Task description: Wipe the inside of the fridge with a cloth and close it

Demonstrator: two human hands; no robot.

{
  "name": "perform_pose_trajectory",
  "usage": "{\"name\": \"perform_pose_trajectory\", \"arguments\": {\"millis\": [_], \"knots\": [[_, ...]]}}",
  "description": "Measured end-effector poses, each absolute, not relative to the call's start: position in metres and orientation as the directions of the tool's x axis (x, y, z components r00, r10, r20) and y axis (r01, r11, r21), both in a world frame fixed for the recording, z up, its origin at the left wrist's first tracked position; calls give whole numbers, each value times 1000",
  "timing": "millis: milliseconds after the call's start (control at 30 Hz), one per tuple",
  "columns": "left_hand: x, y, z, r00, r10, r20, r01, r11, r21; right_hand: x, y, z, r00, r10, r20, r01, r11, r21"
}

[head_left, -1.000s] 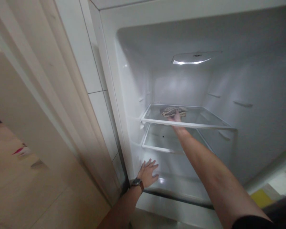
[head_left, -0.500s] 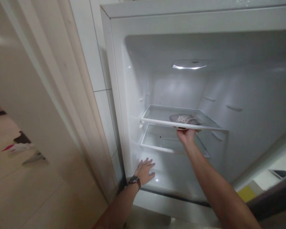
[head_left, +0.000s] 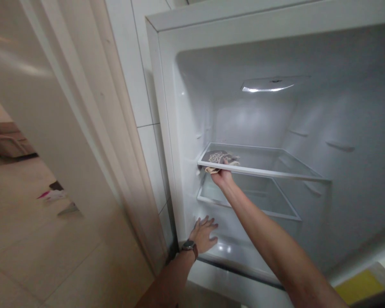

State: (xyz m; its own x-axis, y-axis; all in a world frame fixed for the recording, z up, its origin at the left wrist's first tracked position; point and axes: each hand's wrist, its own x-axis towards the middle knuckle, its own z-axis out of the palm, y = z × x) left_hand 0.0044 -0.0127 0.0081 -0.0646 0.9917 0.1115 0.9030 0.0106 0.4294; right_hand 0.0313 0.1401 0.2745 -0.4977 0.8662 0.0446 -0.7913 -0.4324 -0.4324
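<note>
A grey cloth [head_left: 218, 158] with a pale printed pattern shows through the upper glass shelf [head_left: 259, 155] of a fridge. My right hand [head_left: 223, 176] reaches under that shelf near its left front corner, gripping the cloth and pressing it up against the underside of the glass. Part of the fingers is hidden by the shelf's front rim and the cloth. Low on the left, my left hand [head_left: 204, 234] rests with fingers spread on the inner surface of the fridge, holding nothing. A watch [head_left: 189, 245] with a dark strap is on the left wrist.
Below the upper shelf is a second glass shelf [head_left: 250, 188]. A light unit [head_left: 271, 84] glows at the top of the back wall. White tiles [head_left: 149, 162] and a pale door frame [head_left: 115, 128] stand close on the left. A yellow object [head_left: 361, 285] lies at the lower right.
My right hand has slid left along the underside of the upper shelf with the cloth, from the middle to near the left corner. My left hand keeps its place inside the fridge.
</note>
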Motion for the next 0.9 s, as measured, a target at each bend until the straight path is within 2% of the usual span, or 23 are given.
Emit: {"name": "perform_pose_trajectory", "arguments": {"millis": [100, 167, 300, 433, 500, 533, 600, 633, 700, 767, 833, 900], "knots": [[4, -13, 8, -46, 992, 114, 907, -7, 422, 39, 131, 278, -422, 903, -81, -831, -421, -363], [4, -12, 8, -45, 992, 115, 914, -6, 406, 52, 112, 274, -407, 902, -143, -819, -429, -381], [2, -10, 4, -37, 997, 71, 926, 7, 377, 83, 55, 259, -366, 896, -249, -733, -443, -516], [0, -8, -2, -29, 994, 102, 923, -12, 383, 119, 10, 259, -407, 896, -177, -639, -418, -645], [0, -7, -3, -35, 992, 118, 921, -14, 390, 140, 4, 273, -348, 932, -99, -619, -308, -722], [0, -7, -2, -37, 992, 117, 920, -12, 392, 151, 5, 284, -264, 964, -39, -613, -199, -765], [0, -6, -1, -39, 994, 106, 917, -7, 398, 173, 16, 309, -15, 987, 157, -548, 123, -827], [1, -6, -1, -40, 994, 100, 916, -3, 401, 183, 25, 322, 101, 947, 304, -459, 316, -831], [1, -6, 0, -45, 994, 98, 914, 1, 406, 198, 45, 347, 170, 772, 612, -176, 635, -752], [2, -6, 1, -47, 993, 108, 911, -2, 413, 204, 66, 364, 12, 595, 804, 158, 793, -589], [2, -6, 2, -47, 992, 120, 908, -8, 419, 198, 82, 371, -262, 519, 814, 437, 816, -379], [3, -7, 2, -51, 992, 117, 905, -4, 425, 183, 92, 369, -527, 556, 643, 599, 780, -184]]}}
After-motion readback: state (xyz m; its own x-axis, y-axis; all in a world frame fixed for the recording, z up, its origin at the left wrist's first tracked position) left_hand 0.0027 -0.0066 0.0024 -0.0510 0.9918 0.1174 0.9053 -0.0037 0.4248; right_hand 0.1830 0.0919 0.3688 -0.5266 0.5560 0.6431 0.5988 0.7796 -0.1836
